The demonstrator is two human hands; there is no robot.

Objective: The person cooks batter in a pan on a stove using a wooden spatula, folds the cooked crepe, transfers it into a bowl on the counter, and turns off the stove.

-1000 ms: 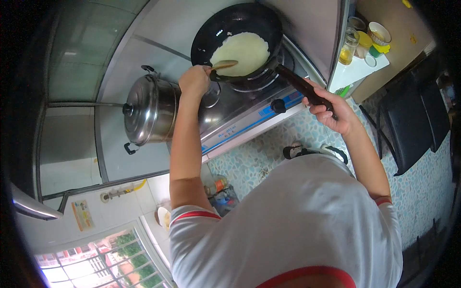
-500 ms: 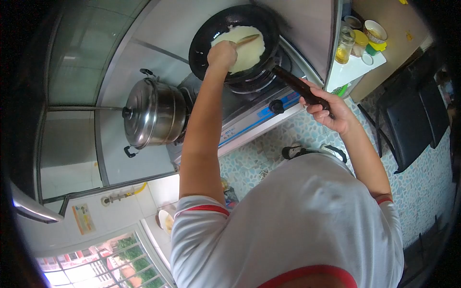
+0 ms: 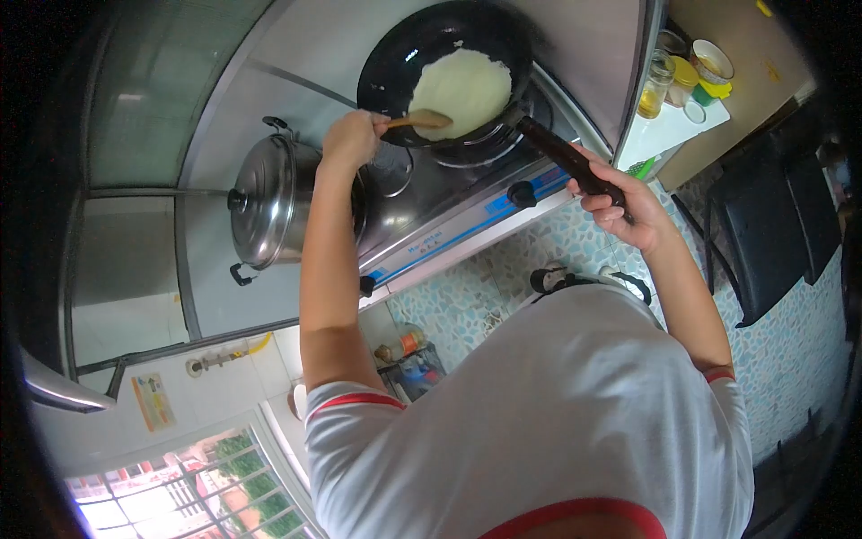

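Note:
A dark wok (image 3: 384,56) sits tilted over the stove burner at the top of the view. Inside it lies a pale, thin round of batter (image 3: 467,88), roughly circular with uneven edges. My left hand (image 3: 350,141) is closed around the handle of a wooden spoon (image 3: 429,119), whose head is over the lower left edge of the batter; whether it touches the batter I cannot tell. On the right, my right hand (image 3: 631,208) is wrapped round the wok's long dark handle (image 3: 566,160).
Left of the wok stands a lidded steel pot (image 3: 269,202) on the stove (image 3: 426,235). Jars (image 3: 655,85) and a small bowl (image 3: 712,61) stand on a white surface at upper right. A black chair (image 3: 763,234) is at right, a barred window (image 3: 189,490) at lower left.
My left hand has moved left and down with the wooden spoon, from over the batter to the wok's near left rim. My right hand keeps its hold on the handle; the view has shifted slightly.

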